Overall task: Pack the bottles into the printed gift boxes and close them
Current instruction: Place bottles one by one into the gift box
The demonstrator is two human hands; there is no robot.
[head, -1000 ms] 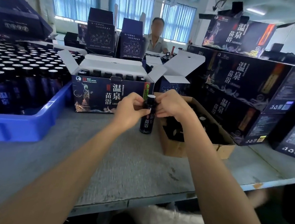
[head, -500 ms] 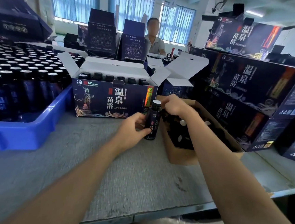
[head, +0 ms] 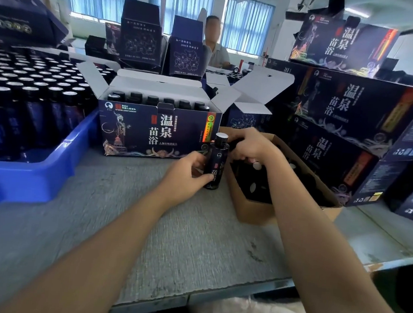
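Observation:
A dark bottle (head: 216,161) with a silver-topped cap stands upright on the grey table (head: 168,240), and my left hand (head: 187,174) grips its lower body. My right hand (head: 250,145) reaches into the brown cardboard box (head: 258,210) just right of it, fingers curled round something dark inside; what it holds is partly hidden. Behind stands an open printed gift box (head: 157,132) with white flaps up and a row of bottle caps showing along its top.
A blue crate (head: 31,178) packed with several capped bottles fills the left. Closed printed gift boxes (head: 352,134) are stacked on the right. More dark boxes and a seated person (head: 214,44) are at the back. The table's front edge runs below my forearms.
My right hand left the bottle's cap and moved right into the cardboard box. My left hand slid down the bottle, which still stands on the table.

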